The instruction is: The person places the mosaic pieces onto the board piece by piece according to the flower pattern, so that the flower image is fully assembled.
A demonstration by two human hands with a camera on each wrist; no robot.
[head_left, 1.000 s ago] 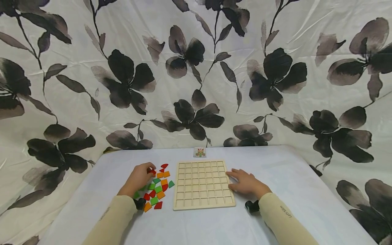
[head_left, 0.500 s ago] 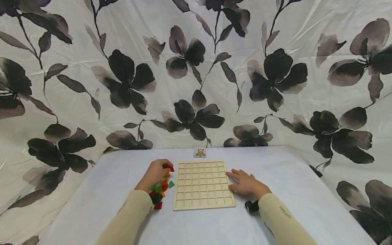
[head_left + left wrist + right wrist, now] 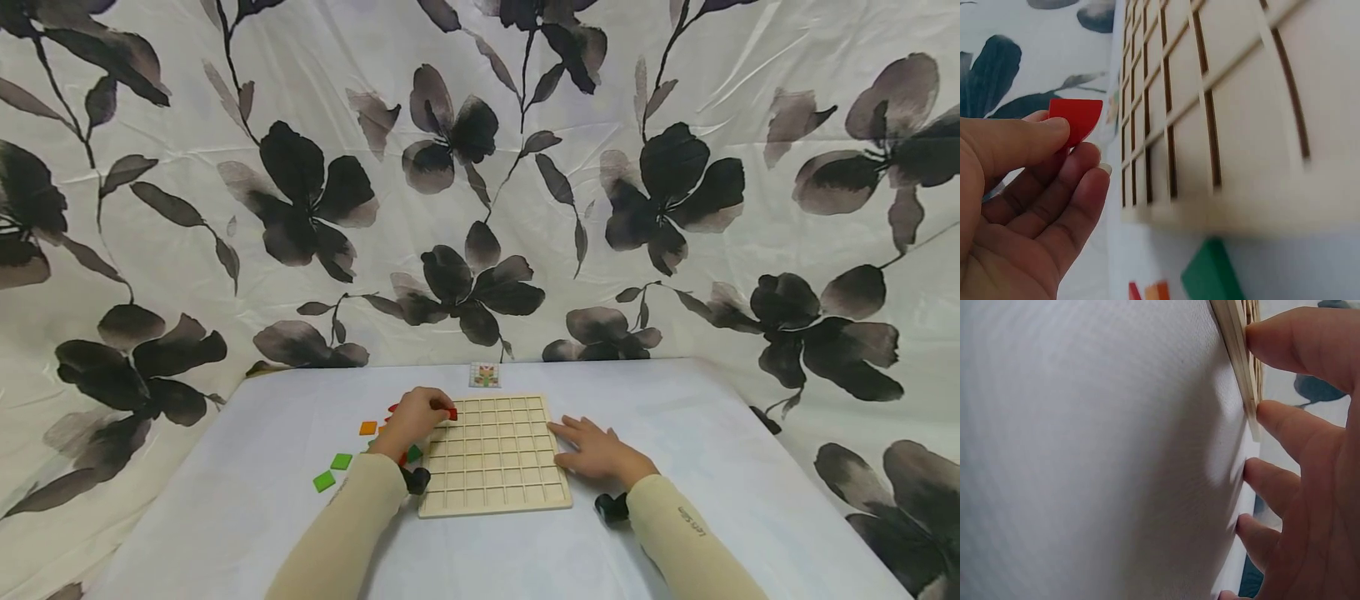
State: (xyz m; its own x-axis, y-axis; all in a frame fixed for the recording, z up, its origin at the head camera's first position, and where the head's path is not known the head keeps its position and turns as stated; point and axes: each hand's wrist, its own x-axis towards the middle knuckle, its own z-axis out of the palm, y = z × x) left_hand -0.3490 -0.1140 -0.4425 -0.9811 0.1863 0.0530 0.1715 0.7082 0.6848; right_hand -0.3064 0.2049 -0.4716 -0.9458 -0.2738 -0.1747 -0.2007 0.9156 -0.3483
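Left hand (image 3: 417, 414) has crossed from the loose pieces to the far left corner of the pale square wooden grid board (image 3: 495, 454)

A second ago it was over the scatter left of the board; now the small flat red piece (image 3: 1083, 115), with straight sides and one curved edge, is held above the board's far left corner. Thumb and fingertips pinch it, while the remaining fingers curve loosely beside it. From the left wrist, the piece appears clear of the board's cells.

Right hand (image 3: 596, 450) has its fingers spread and relaxed, grasping nothing; two fingertips touch the board's right edge, just as they did a second ago.

Left of the board lie a flat orange block (image 3: 367, 427) and two bright green square tiles (image 3: 333, 471). One dark green angular piece (image 3: 414, 452) sits just beside its left edge; other pieces are partly hidden by the left forearm. Beyond the board's far edge rests a small square patterned card (image 3: 484, 375).

Further out, beige sleeves (image 3: 341, 529) cover both forearms. White cloth (image 3: 225, 500) lies under the board, and behind it hangs a pale fabric backdrop (image 3: 390, 217) printed with dark flowers.
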